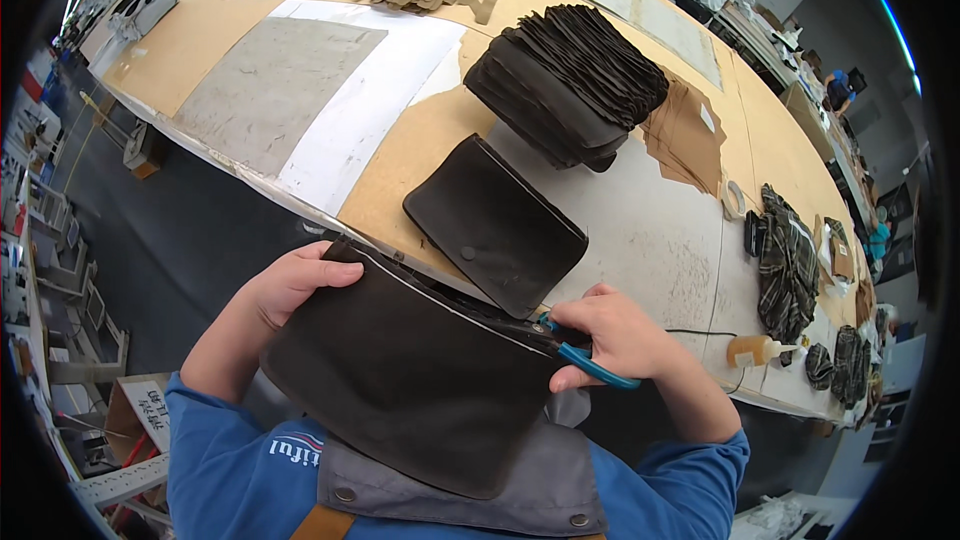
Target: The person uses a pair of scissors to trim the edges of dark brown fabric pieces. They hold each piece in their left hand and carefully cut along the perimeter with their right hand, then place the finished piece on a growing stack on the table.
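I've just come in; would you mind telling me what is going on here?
The person's left hand holds a dark pouch-like piece by one end of its top edge. The right hand holds teal-handled scissors near the other end of that edge. A similar dark piece lies on the table just beyond, with a thick stack of dark pieces behind it.

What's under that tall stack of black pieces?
Tan tabletop and a gray sheet show along the near side of the stack of black pieces; whatever lies directly beneath is covered.
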Available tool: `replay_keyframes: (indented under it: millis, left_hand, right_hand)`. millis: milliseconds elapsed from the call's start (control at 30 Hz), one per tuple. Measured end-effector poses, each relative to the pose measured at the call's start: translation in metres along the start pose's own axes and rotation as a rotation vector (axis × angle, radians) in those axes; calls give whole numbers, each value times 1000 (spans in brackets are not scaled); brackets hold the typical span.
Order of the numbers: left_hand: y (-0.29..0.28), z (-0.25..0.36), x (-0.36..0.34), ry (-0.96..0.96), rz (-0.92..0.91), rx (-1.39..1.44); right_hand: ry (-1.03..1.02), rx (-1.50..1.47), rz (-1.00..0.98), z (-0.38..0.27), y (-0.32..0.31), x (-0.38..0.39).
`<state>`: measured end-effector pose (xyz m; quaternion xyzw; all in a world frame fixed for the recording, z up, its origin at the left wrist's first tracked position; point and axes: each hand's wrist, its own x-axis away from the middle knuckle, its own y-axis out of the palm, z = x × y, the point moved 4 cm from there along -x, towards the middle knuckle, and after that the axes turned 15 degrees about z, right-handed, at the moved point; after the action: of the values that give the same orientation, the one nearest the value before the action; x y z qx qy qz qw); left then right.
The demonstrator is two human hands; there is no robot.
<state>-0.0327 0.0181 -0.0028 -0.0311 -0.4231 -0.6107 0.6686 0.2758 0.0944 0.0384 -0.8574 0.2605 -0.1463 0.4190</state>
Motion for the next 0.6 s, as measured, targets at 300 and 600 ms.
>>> replay_keyframes:
  millis: [300, 600]
  left_hand:
    - [-4, -4, -2, -12, 0, 22]
    - [-5, -5, -5, -28, 11, 48]
  right_hand:
    - [-11, -85, 47, 0, 2, 0]
    - [48, -103, -12, 3, 2, -3]
